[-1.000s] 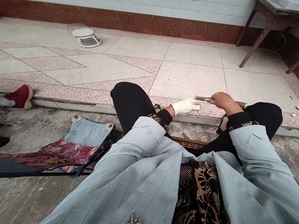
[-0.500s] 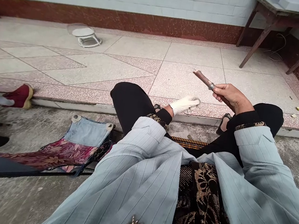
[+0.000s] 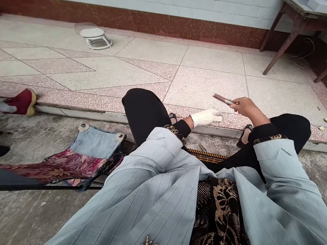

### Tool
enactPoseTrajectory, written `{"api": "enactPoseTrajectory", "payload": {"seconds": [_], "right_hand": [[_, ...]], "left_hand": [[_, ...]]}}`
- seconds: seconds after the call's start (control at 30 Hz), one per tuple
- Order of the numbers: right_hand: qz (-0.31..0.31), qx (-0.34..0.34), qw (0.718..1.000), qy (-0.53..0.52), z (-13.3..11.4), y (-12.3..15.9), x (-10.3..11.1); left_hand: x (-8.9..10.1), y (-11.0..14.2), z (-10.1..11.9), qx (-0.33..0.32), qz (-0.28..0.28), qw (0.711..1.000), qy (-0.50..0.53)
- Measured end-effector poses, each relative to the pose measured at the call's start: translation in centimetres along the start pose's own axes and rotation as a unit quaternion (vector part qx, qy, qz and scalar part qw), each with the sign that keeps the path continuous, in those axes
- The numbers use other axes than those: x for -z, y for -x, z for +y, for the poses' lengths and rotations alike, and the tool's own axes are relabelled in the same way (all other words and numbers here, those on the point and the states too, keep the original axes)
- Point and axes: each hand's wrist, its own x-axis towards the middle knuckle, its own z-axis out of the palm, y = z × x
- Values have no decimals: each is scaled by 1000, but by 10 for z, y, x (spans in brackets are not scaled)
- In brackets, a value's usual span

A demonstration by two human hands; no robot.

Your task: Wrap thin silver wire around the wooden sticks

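My right hand (image 3: pixel 245 107), bare, is closed around a brown stick-like tool (image 3: pixel 221 98) with a silvery band wound about it just ahead of my fingers. The tool points left and lies nearly level above the tiled step. My left hand (image 3: pixel 208 117) wears a white knit glove and is just below and left of the tool, apart from it. Its fingers are curled together toward the right; whatever they may hold is hidden. Under my forearms, between my knees, the rim of a yellow-and-black woven basket (image 3: pixel 207 156) shows.
To my left stands a low folding chair (image 3: pixel 88 141) with denim and floral cloth. Beyond it is another person's red shoe (image 3: pixel 23 101). A small white stool (image 3: pixel 96 38) sits on the tiled floor (image 3: pixel 149 50). At the back right is a wooden table (image 3: pixel 303 22).
My right hand has lowered the tool and moved slightly left, and the tool has turned from a slant to nearly level. My gloved left hand has shifted slightly right and down.
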Motion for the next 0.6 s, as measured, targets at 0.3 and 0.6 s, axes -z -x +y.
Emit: {"api": "enactPoseTrajectory", "payload": {"seconds": [0.3,0.6], "right_hand": [[-440,85,894,-13,3,13,-2],[-65,94,890,-441,0,25,26]], "left_hand": [[10,7,14,5,35,999,-15],[7,2,-6,-19,46,991,127]]}}
